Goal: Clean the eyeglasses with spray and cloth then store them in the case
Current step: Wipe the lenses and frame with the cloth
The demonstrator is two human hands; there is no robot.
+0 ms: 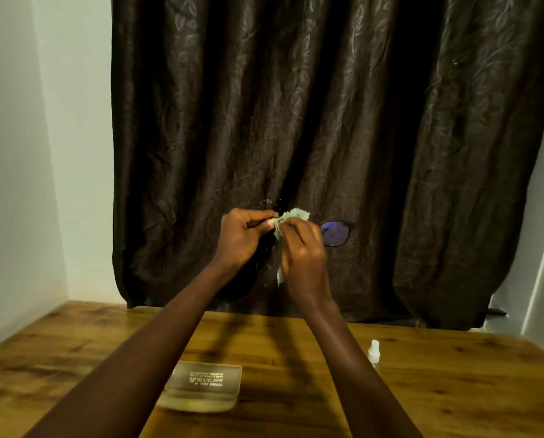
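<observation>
Both gripped: left fingers [258,217] pinched the dark-framed eyeglasses [335,233], right fingers [297,225] squeezed a crumpled pale-green cloth [293,215] against them.

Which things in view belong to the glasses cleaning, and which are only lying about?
For the job: eyeglasses, green cloth in the right hand, spray bottle, case.
Only around: curtain, table, wall.

Arms outstretched, left hand [244,237] pinching, right hand [300,252] curled
</observation>
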